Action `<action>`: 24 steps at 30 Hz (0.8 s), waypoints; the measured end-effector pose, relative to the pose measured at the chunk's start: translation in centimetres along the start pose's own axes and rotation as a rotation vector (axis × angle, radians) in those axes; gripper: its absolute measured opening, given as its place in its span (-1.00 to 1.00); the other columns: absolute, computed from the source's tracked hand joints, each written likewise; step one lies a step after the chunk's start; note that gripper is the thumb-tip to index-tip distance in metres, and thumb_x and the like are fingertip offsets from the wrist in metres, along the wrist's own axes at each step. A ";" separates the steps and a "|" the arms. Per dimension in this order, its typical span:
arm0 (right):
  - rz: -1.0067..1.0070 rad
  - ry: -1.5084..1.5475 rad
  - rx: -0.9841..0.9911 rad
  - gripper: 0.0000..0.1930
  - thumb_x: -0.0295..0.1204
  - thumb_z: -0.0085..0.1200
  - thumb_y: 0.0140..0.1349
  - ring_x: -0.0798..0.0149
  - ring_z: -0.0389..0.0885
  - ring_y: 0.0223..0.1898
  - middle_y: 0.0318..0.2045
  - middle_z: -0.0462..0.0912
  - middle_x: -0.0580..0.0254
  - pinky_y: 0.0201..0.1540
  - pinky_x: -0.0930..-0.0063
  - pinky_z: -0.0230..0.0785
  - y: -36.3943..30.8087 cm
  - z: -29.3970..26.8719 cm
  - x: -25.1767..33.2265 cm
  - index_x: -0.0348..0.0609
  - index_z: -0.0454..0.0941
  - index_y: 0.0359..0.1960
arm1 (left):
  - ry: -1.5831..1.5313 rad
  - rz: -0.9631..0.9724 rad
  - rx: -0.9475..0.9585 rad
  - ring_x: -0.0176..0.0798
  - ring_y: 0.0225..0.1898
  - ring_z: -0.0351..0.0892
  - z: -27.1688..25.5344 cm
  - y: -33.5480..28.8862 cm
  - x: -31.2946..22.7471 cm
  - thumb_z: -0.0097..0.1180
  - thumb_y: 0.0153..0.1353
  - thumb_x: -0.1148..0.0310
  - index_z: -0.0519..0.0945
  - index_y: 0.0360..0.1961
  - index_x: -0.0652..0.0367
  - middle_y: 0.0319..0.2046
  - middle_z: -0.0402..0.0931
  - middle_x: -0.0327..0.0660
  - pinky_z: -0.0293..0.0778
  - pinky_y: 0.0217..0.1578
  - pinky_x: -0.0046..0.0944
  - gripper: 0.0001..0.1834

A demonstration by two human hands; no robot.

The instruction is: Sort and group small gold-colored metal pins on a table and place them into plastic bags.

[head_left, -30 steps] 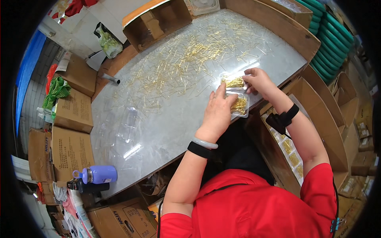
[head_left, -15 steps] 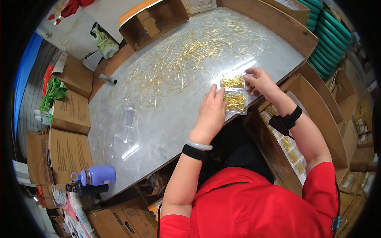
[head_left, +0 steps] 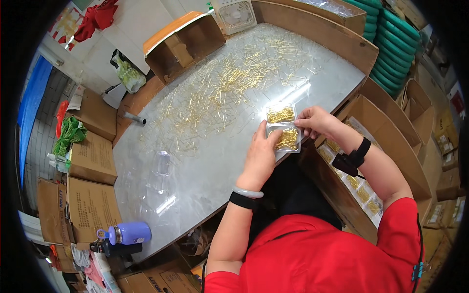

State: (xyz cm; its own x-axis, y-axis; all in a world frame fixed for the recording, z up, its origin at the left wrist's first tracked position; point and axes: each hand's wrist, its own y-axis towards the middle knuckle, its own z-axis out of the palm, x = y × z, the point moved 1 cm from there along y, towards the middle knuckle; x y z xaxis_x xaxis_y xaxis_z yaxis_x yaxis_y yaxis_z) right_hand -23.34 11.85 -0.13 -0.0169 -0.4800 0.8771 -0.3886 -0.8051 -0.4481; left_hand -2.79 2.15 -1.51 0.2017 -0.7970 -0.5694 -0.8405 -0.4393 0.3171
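Observation:
A clear plastic clamshell pack (head_left: 297,145) lies near the table's right front edge, both its compartments filled with gold-coloured metal hooks (head_left: 286,140). My left hand (head_left: 259,158) holds the pack from its left side, the thumb lying over the lower compartment and the fingers along the edge. At the right edge, near the fold between the compartments, the fingers of my right hand (head_left: 315,120) are pinched together on the plastic. Whether the pack is fully pressed closed I cannot tell.
Loose gold hooks (head_left: 234,78) are strewn across the grey table (head_left: 205,176). Several empty clear shells (head_left: 161,163) lie at the left. A purple bottle (head_left: 131,233) stands at the near left edge. To my right, a carton (head_left: 391,146) contains filled packs (head_left: 363,194).
My right hand has slid down the pack's right edge from its upper corner, and its fingers have drawn together. My left hand stays on the pack. The whole view has shifted slightly.

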 end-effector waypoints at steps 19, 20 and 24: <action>-0.025 0.125 -0.058 -0.77 -0.32 0.11 0.42 0.50 0.53 -0.60 -0.50 0.59 0.34 -0.61 0.59 0.38 0.5 1.2 -0.9 -0.23 0.57 -0.33 | -0.106 -0.088 -0.001 0.28 0.30 0.34 0.2 -0.4 -0.1 0.00 0.39 0.48 0.45 0.22 0.31 0.35 0.23 0.25 0.34 0.28 -0.01 -0.60; -0.032 0.128 -0.062 -0.77 -0.32 0.11 0.42 0.49 0.53 -0.59 -0.50 0.59 0.33 -0.60 0.58 0.39 0.5 1.1 -1.0 -0.24 0.57 -0.32 | -0.095 -0.080 0.004 0.28 0.30 0.34 0.2 -0.3 -0.1 0.00 0.39 0.47 0.43 0.24 0.32 0.35 0.23 0.25 0.33 0.28 -0.01 -0.59; -0.010 0.077 -0.002 -0.76 -0.31 0.13 0.41 0.46 0.56 -0.57 -0.50 0.60 0.31 -0.59 0.54 0.42 0.7 1.1 -0.4 -0.27 0.58 -0.29 | -0.058 -0.068 -0.030 0.28 0.31 0.33 0.2 -0.3 0.1 0.01 0.37 0.49 0.39 0.26 0.33 0.35 0.23 0.24 0.34 0.28 -0.01 -0.56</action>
State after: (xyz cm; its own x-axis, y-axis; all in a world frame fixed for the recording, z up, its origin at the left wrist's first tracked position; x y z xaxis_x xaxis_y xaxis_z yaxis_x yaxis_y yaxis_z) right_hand -22.61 11.08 -0.97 -0.0837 -0.4437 0.8923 -0.3910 -0.8090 -0.4389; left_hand -2.64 2.24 -1.81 0.2272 -0.7398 -0.6332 -0.8105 -0.5041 0.2982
